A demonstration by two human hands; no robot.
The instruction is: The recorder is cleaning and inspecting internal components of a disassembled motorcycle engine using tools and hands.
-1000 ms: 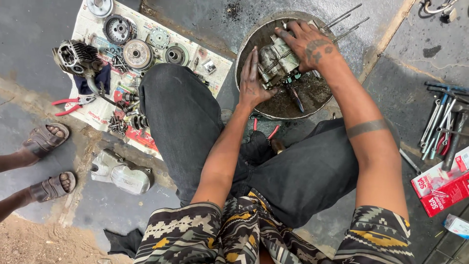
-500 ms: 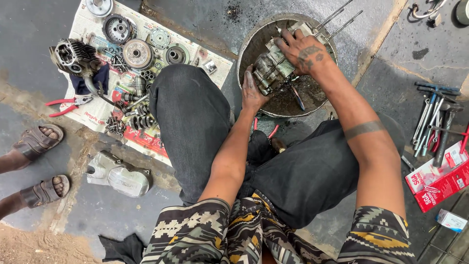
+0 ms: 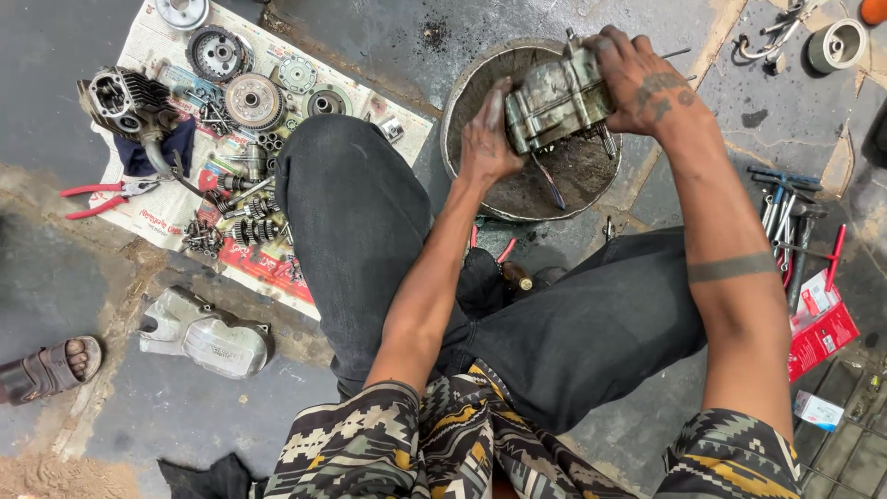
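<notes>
A greasy metal engine casing (image 3: 557, 100) is held up above a round dirty metal basin (image 3: 480, 79) on the floor. My right hand (image 3: 642, 79) grips the casing's top right side. My left hand (image 3: 487, 139) presses against its left end, fingers spread upward. A thin tool with a blue tip (image 3: 548, 185) lies in the basin under the casing. My knees in dark trousers frame the basin on both sides.
Engine parts, gears and a cylinder (image 3: 125, 100) lie on a sheet of paper (image 3: 263, 263) at the left, with red pliers (image 3: 102, 196). A silver cover (image 3: 208, 334) lies nearer. Wrenches (image 3: 785, 217) and red boxes (image 3: 818, 323) lie right. Another person's sandalled foot (image 3: 51, 368) is at far left.
Both hands have lifted the engine casing up out of the basin and turned it. The other person's feet have shifted out leftward, leaving one in view.
</notes>
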